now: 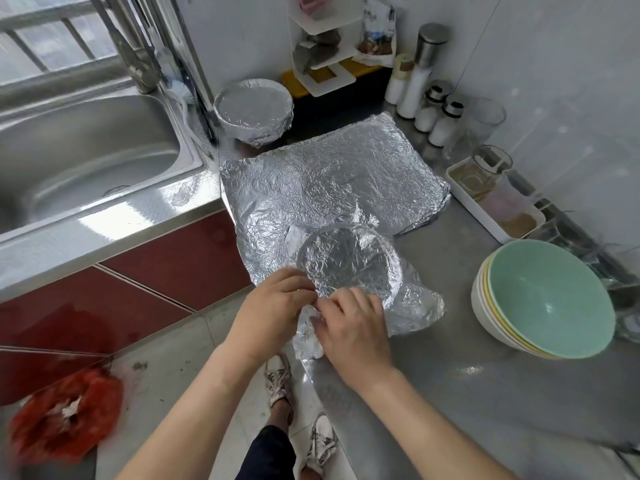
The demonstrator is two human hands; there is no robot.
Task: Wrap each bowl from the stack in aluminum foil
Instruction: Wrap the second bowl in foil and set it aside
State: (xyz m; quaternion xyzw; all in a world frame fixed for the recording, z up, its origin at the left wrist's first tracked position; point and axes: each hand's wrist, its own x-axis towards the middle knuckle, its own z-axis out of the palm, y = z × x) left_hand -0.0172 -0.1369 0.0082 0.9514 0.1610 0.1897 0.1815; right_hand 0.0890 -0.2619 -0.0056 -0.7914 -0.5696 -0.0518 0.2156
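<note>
Both forearms bare, extended forward and converging. Left hand (277,306) palm down, fingers curled, tips pinching foil (307,336). Right hand (353,327) palm down, fingers bent, fingertips touching the left's, gripping the same foil.

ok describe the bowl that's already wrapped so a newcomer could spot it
Start at the steel sink on the left. Just right of its rim, beyond the flat foil sheet, sits the wrapped bowl. It alone is fully foil-covered and untouched.

Daylight from a barred window (52,39) at upper left falls on a steel sink (86,161) (red cabinet doors (138,289) beneath), a grey tiled floor (180,368) and a white wall (554,81).
</note>
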